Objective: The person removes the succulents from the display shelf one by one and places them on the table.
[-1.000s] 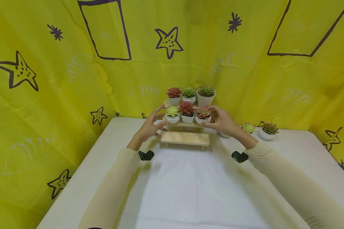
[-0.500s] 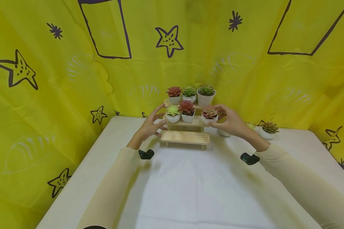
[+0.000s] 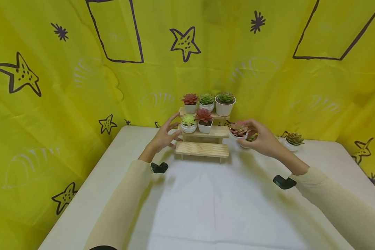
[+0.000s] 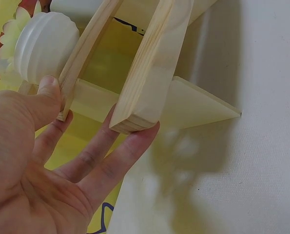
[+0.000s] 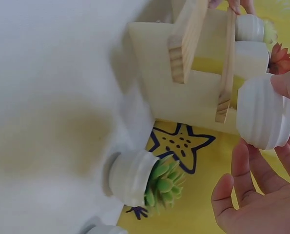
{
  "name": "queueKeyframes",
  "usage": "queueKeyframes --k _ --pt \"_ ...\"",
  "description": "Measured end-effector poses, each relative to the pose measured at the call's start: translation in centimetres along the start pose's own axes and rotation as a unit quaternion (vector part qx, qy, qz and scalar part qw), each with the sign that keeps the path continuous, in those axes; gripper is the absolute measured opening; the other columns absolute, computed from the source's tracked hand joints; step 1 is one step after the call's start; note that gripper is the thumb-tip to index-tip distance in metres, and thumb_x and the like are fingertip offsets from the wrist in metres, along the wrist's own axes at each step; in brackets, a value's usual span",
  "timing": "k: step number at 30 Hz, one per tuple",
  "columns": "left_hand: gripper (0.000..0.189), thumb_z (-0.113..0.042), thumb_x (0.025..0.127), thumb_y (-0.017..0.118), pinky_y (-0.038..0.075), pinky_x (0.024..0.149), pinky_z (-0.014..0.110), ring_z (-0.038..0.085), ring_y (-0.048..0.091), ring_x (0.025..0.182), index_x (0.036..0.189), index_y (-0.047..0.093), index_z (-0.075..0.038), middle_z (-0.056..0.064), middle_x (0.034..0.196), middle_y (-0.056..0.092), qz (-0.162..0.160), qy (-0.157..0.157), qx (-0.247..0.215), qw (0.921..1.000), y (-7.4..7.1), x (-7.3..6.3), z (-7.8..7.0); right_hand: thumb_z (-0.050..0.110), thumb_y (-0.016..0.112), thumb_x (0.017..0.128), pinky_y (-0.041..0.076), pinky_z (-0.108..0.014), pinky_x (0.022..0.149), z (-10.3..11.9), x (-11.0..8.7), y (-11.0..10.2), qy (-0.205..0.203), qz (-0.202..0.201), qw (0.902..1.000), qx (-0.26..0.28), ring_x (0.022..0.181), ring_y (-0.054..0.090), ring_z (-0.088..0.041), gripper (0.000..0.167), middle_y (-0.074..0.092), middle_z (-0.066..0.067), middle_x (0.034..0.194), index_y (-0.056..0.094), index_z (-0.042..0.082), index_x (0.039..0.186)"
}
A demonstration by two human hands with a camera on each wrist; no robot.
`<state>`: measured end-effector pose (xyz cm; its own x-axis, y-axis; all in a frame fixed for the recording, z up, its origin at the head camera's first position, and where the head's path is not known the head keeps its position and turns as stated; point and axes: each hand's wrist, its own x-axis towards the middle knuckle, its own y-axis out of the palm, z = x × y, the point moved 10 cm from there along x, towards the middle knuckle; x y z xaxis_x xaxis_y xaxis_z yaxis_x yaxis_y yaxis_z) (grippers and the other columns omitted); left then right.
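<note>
My right hand (image 3: 262, 139) grips a pink succulent (image 3: 238, 129) in a round white pot (image 5: 264, 112), held in the air just off the right end of a tiered wooden stand (image 3: 202, 148). Thumb and fingertips pinch the pot's sides. At the stand's left end my left hand (image 3: 163, 139) is spread, its thumb and fingertips touching the ends of the planks (image 4: 145, 73). A lime-green succulent (image 3: 188, 119) and a red succulent (image 3: 203, 116) in white pots stand on the middle tier. The top tier carries a red succulent (image 3: 190, 100) and two green succulents (image 3: 207, 100).
Behind my right hand, a green succulent (image 5: 165, 181) in a white pot stands on the white table (image 3: 187, 208). Farther right is a brownish-green succulent (image 3: 294, 139) in a white pot. A yellow curtain (image 3: 156, 76) hangs behind the table.
My right hand has carried the pink succulent from the right side of the middle tier outward, past the stand's right end. The left hand stays at the stand's left end.
</note>
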<state>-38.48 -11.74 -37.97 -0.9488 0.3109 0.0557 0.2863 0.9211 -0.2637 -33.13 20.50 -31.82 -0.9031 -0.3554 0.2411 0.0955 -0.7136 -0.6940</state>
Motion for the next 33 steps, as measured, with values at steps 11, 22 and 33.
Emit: queueKeyframes --k 11,22,33 --pt "0.073 -0.016 0.105 0.061 0.062 0.063 0.049 0.043 0.071 0.099 0.16 0.026 -0.05 0.014 0.163 0.035 0.005 0.003 0.006 1.0 0.0 -0.1 -0.2 0.027 0.081 0.092 0.049 -0.029 0.078 -1.9 -2.2 -0.1 0.018 0.0 0.9993 -0.033 0.103 0.06 -0.029 0.06 0.061 -0.013 0.124 0.052 0.005 0.139" --pt "0.073 -0.016 0.104 0.062 0.062 0.062 0.049 0.041 0.072 0.098 0.158 0.027 -0.053 0.012 0.163 0.036 -0.003 -0.003 0.005 1.0 -0.1 0.0 0.1 0.029 0.082 0.09 0.05 -0.027 0.074 -4.0 -3.9 0.7 0.034 -0.007 0.9984 -0.045 0.099 0.061 -0.028 0.058 0.063 -0.011 0.119 0.055 0.007 0.136" --pt "0.074 -0.015 0.105 0.061 0.062 0.062 0.049 0.043 0.071 0.098 0.16 0.026 -0.049 0.014 0.163 0.035 0.005 0.007 -0.001 1.0 0.0 0.0 -0.1 0.024 0.081 0.091 0.054 -0.026 0.073 -6.1 -5.0 2.1 0.048 0.016 0.9986 -0.012 0.1 0.061 -0.029 0.056 0.062 -0.015 0.12 0.054 0.004 0.136"
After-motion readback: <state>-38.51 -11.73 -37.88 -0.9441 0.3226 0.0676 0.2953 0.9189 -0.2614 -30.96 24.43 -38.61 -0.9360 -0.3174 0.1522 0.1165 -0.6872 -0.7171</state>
